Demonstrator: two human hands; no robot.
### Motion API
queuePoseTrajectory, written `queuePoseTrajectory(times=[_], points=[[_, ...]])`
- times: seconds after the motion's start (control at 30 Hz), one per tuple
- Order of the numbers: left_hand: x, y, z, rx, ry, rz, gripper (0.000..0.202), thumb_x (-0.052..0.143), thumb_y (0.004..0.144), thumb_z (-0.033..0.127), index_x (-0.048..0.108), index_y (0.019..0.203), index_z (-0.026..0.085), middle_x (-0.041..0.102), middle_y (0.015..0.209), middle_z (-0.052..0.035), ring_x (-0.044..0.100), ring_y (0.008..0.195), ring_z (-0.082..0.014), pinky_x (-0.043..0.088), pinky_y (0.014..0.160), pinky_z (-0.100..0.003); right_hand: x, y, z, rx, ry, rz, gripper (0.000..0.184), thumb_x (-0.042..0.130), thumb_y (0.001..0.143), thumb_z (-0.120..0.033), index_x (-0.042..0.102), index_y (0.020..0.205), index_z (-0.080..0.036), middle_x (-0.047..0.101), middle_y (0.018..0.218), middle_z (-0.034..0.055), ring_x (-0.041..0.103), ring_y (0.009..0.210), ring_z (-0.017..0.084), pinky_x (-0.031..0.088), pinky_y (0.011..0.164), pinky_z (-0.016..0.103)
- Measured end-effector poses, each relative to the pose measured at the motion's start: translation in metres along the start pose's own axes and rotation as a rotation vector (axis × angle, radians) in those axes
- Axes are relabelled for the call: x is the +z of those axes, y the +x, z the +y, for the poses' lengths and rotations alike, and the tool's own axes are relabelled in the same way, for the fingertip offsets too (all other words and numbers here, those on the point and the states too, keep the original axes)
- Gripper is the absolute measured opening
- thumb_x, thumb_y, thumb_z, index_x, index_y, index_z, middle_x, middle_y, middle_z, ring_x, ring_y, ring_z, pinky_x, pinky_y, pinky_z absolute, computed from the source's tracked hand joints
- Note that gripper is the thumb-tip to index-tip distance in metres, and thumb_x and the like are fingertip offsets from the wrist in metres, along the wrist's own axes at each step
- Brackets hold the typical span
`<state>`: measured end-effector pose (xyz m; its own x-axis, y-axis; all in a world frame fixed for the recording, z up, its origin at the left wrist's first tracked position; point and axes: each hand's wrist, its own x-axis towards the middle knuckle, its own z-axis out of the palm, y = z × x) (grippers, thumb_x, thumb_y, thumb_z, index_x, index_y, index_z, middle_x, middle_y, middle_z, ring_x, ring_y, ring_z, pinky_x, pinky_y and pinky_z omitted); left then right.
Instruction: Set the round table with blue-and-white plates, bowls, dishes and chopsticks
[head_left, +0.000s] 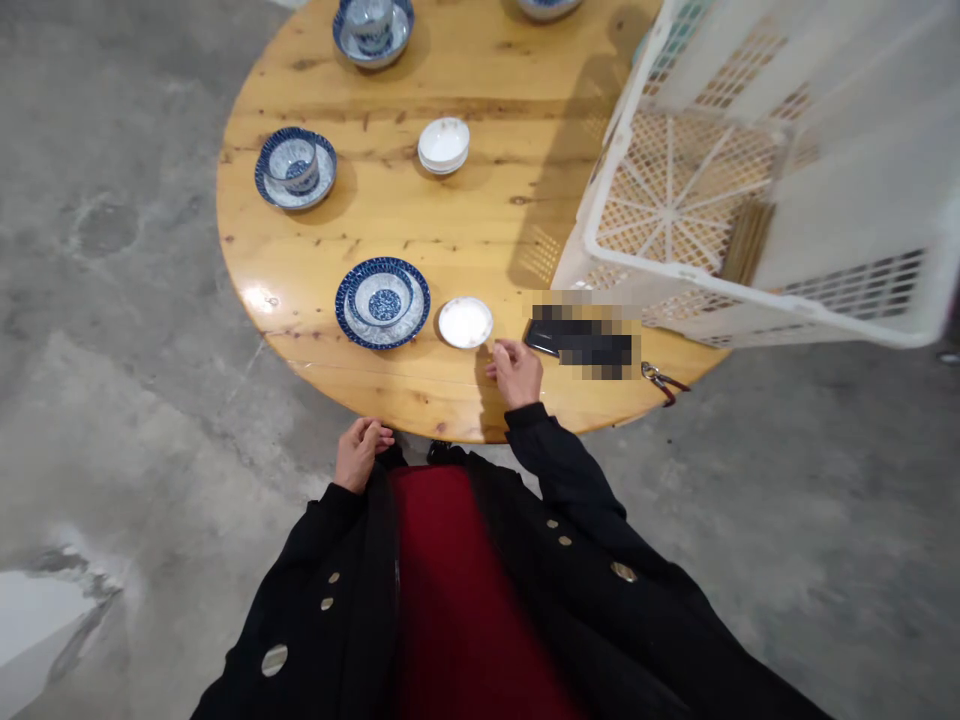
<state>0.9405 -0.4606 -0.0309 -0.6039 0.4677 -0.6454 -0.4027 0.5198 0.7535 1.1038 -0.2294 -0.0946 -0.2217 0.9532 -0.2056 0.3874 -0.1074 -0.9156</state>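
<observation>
A small white dish [465, 323] lies on the round wooden table near its front edge. My right hand [517, 373] hovers just to the dish's lower right, fingers loosely bent and apart, with nothing visible in them. To the left of the dish sits a blue-and-white plate [344, 312] with a patterned bowl [384, 302] resting in it. My left hand [361, 452] hangs at the table's front edge, below that plate. Its fingers are relaxed and slightly bent, and I see nothing held.
A stack of small white dishes [444, 145] stands farther back on the table [517, 230]. More bowl-and-plate sets [296, 168] [373, 30] line the left side. At right are a large white plastic basket [690, 270], a partly blurred black phone [541, 337] and red-handled clippers [663, 383].
</observation>
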Motion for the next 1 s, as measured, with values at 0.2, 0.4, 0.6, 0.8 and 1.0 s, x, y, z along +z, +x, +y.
queuePoseTrajectory(times=[0.2,0.4,0.6,0.8,1.0], points=[[-0.019,0.014,0.012,0.016,-0.023,-0.023,0.040,0.072,0.069,0.048,0.062,0.087,0.014,0.071,0.075,-0.0050,0.068,0.062,-0.0132,0.050,0.059,-0.022,-0.006,-0.071,-0.007,0.105,0.066,-0.036,0.039,0.056,0.081,-0.048,0.069,0.103,-0.018,0.068,0.069,0.0035,0.066,0.056,0.021,0.058,0.058,0.036],[-0.084,0.031,0.020,0.045,-0.043,0.028,0.039,0.071,0.070,0.048,0.065,0.088,0.015,0.071,0.074,-0.0056,0.069,0.062,-0.0151,0.052,0.062,-0.025,0.052,-0.118,-0.042,0.097,0.117,-0.083,0.033,0.058,0.080,-0.048,0.069,0.095,-0.022,0.068,0.072,0.0032,0.066,0.056,0.021,0.058,0.054,0.035],[-0.193,0.058,0.026,0.093,-0.101,0.076,0.041,0.071,0.071,0.050,0.065,0.091,0.015,0.072,0.078,-0.0073,0.070,0.069,-0.0171,0.053,0.066,-0.027,0.159,-0.143,-0.099,0.057,0.115,-0.202,0.035,0.059,0.077,-0.050,0.067,0.093,-0.020,0.066,0.070,0.0021,0.065,0.055,0.019,0.056,0.055,0.033],[-0.304,0.078,0.016,0.085,-0.127,0.172,0.041,0.070,0.072,0.050,0.065,0.091,0.014,0.072,0.079,-0.0078,0.069,0.069,-0.0162,0.052,0.066,-0.026,0.269,-0.182,-0.126,0.059,0.140,-0.340,0.037,0.059,0.076,-0.050,0.067,0.093,-0.018,0.066,0.069,0.0015,0.064,0.054,0.017,0.053,0.052,0.028],[-0.358,0.093,0.015,0.053,-0.176,0.187,0.049,0.071,0.068,0.055,0.064,0.093,0.013,0.071,0.079,-0.0073,0.068,0.069,-0.0153,0.051,0.069,-0.027,0.341,-0.197,-0.148,0.012,0.077,-0.501,0.034,0.055,0.077,-0.043,0.067,0.094,-0.017,0.067,0.070,0.0025,0.065,0.054,0.015,0.052,0.053,0.027]])
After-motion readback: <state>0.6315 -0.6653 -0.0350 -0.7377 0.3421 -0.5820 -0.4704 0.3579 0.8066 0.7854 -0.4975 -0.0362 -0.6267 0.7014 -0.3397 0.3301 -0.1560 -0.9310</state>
